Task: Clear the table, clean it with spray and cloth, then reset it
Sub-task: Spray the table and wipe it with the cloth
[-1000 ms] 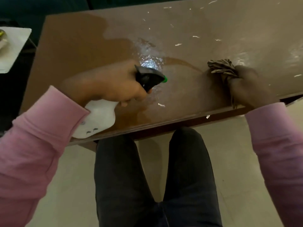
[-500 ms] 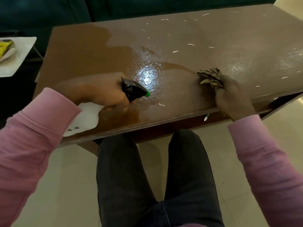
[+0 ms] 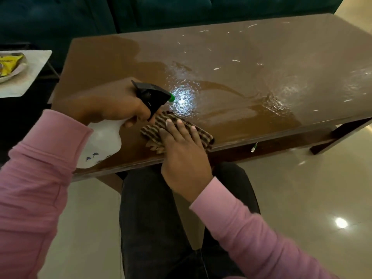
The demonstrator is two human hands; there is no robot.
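A dark teal sofa fills the back; a yellow packet lies on a white stand far left.

Floor: glossy pale tiles | Light: room dim, one round bright reflection on floor at right | Sofa: dark teal, along top edge | Side table: white top, far left, dish with yellow packet on it

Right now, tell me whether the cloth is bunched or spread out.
Spread out: the striped cloth lies fairly flat on the table under the right hand, whose straight fingers press it.
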